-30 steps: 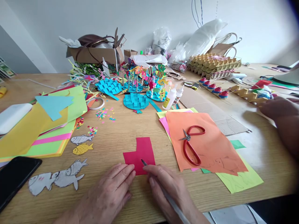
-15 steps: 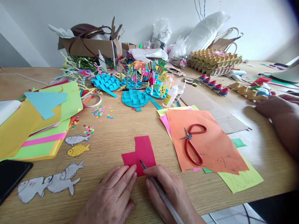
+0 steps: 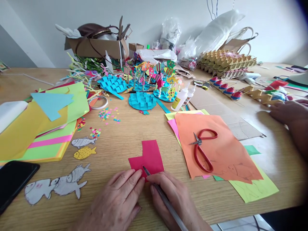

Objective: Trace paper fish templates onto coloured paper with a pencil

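Note:
A piece of crimson paper [image 3: 153,154], cut in a stepped shape, lies on the table in front of me. My left hand [image 3: 120,195] rests flat with its fingertips on the paper's lower left edge. In my right hand [image 3: 172,195] is a slim grey pen [image 3: 166,200], its dark tip at the paper near the left fingertips. My right hand covers the paper's lower right part. Any mark under the tip is too small to make out. To the right, red-handled scissors [image 3: 204,141] lie spread on an orange sheet [image 3: 231,147] with fish outlines drawn on it.
Paper fish cutouts [image 3: 84,153] and a black phone [image 3: 16,179] lie at left, below stacked coloured sheets [image 3: 48,149]. Confetti [image 3: 108,114], blue woven paper discs [image 3: 142,101] and glue bottles [image 3: 179,100] stand farther back. Another person's hand [image 3: 280,110] is at far right.
The view has turned slightly left, so the table's things appear farther right. The pen tip has moved a little to the left across the crimson paper. My left hand stays on the paper.

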`<action>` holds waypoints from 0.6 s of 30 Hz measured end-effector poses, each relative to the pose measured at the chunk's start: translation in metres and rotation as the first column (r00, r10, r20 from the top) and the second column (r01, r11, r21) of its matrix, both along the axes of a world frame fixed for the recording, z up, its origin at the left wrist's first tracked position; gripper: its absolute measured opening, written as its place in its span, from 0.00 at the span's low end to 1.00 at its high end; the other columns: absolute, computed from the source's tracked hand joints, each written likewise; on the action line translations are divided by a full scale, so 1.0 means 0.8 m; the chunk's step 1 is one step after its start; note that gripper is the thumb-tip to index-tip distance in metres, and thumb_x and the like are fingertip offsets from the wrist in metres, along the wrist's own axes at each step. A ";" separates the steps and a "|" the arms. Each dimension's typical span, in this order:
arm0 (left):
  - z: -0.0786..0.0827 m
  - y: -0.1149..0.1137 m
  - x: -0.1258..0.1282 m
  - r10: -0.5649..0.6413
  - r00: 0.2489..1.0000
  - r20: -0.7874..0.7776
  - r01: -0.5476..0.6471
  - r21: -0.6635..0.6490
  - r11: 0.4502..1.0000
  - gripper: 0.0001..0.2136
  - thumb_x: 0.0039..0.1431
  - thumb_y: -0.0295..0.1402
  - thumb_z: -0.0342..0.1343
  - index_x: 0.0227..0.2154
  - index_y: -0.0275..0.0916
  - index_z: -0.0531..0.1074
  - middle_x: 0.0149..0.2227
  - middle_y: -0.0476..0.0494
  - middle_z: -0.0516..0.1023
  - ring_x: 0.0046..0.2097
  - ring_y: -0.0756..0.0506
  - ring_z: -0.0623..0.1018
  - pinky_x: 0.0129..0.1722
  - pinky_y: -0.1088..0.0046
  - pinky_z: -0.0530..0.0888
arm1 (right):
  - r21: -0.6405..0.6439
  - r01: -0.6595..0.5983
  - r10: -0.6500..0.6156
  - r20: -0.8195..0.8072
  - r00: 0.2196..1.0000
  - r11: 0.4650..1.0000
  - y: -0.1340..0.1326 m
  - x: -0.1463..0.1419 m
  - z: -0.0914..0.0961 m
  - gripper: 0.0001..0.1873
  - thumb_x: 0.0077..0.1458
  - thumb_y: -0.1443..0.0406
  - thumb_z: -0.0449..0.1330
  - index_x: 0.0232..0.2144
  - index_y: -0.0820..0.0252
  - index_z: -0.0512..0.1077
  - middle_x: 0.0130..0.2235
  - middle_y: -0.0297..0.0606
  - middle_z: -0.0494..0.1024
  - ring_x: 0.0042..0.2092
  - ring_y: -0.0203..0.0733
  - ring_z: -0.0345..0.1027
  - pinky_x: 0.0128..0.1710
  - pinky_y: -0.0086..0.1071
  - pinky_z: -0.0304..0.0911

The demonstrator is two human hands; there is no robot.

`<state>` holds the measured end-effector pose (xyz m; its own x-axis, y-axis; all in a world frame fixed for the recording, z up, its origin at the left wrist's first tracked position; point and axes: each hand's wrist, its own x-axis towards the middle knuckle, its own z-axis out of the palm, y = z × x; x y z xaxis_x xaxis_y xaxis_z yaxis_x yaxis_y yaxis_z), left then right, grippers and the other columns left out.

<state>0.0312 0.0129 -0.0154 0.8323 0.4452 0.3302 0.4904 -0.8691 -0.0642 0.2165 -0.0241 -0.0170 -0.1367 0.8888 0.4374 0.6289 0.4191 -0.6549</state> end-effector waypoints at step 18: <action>0.002 0.008 0.007 -0.003 0.992 0.125 0.012 -0.073 0.997 0.16 0.67 0.27 0.38 0.46 0.35 0.71 0.46 0.46 0.77 0.46 0.46 0.74 0.45 0.69 0.71 | -0.030 0.005 -0.004 0.030 1.000 1.000 0.002 -0.001 0.001 0.11 0.53 0.75 0.50 0.35 0.58 0.68 0.28 0.35 0.76 0.28 0.35 0.71 0.27 0.25 0.66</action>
